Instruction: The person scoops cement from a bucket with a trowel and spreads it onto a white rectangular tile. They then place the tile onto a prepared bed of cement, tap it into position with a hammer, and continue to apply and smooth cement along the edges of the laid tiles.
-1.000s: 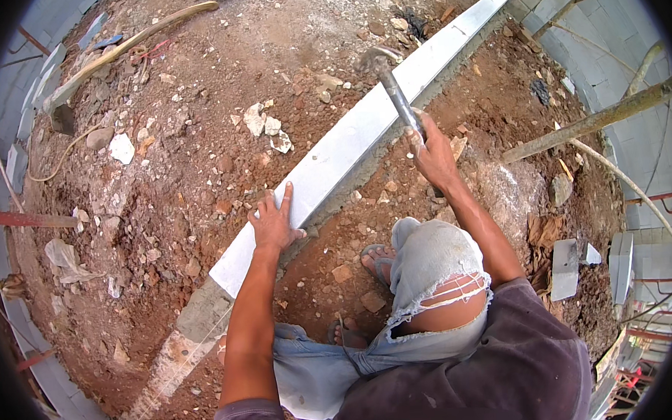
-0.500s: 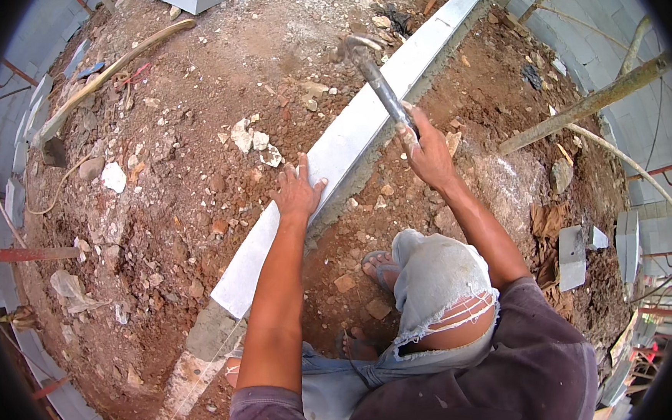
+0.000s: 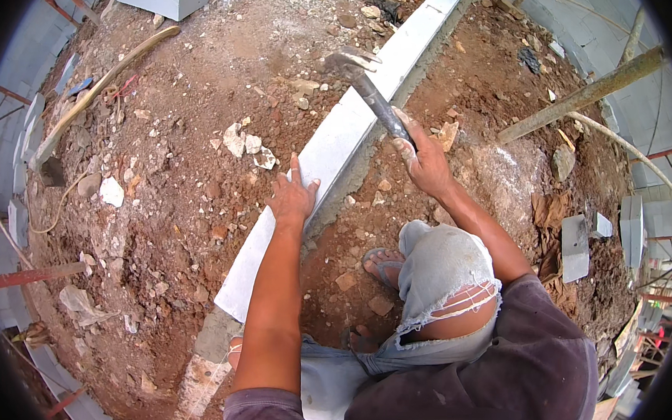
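Note:
A long row of pale grey-white blocks runs diagonally over a narrow mortar-covered footing. My left hand rests on the blocks' top and far edge, fingers spread, to the left of my right hand. My right hand grips the dark handle of a claw hammer; its worn metal head is over the blocks, up and right of my left hand. Whether the head touches them I cannot tell. My bent knee in torn, pale jeans is below the row, with my sandalled foot on the soil.
Rubbly red-brown soil surrounds the row. Wooden poles lean at the right, near loose block pieces. A curved stick and a block lie at the upper left. Block walls and red metal bars edge the area.
My left hand has shifted up and right along the blocks from where it was a second ago. My right hand still holds the hammer over them, and the whole view has shifted slightly.

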`<state>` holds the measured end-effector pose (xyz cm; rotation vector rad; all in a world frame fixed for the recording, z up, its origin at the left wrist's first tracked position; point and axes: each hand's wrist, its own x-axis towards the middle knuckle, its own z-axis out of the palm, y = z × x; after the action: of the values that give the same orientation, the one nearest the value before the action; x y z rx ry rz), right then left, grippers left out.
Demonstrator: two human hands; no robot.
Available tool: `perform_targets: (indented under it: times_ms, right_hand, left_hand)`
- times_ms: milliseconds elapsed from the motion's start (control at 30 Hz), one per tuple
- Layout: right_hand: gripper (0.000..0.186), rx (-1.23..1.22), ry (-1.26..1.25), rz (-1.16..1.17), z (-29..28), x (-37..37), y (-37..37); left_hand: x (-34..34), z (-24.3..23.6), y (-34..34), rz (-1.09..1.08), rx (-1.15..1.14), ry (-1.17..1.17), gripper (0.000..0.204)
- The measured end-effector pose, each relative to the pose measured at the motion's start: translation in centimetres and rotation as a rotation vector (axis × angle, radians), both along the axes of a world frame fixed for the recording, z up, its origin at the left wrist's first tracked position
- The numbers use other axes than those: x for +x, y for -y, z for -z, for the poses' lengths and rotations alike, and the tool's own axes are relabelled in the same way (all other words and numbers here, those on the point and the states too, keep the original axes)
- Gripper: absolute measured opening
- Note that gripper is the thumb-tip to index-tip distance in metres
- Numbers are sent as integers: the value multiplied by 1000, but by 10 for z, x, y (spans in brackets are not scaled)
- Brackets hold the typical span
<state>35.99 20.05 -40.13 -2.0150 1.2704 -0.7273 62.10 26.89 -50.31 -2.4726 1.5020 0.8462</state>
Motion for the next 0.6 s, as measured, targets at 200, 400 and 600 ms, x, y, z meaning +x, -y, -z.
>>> perform_targets:
  times_ms: [200,400,600]
  right_hand:
    - [56,281,-494,-43,64,-20,1]
    - [50,-19,-8,-83,17,-3,-8]
    - [53,275,-484,5,49,-14,-10]
  left_hand:
    - [-8,-4,11,9,50,-26,85]
    - [0,1,6,-1,18,-32,87]
    - [-4,-5,11,21,39,-35,86]
